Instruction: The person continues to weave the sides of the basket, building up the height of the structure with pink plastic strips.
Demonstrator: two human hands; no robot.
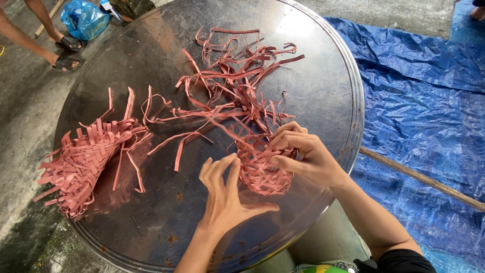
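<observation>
Between both hands (225, 194) (303, 154), woven basket (260, 169) lies upright.

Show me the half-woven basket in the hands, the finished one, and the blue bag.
Half-woven basket (260, 174), head view: its woven side.
Finished basket (83, 162), head view: middle of its weave.
Blue bag (83, 19), head view: its crumpled middle.

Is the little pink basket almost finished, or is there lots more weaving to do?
One woven pink piece already lies at the left of the round metal table, its ends loose. The small basket is in hand: the right hand grips its rim and the left hand touches its side. Its bottom looks woven, but many long loose strips trail from it unwoven, so probably a fair bit remains.
</observation>
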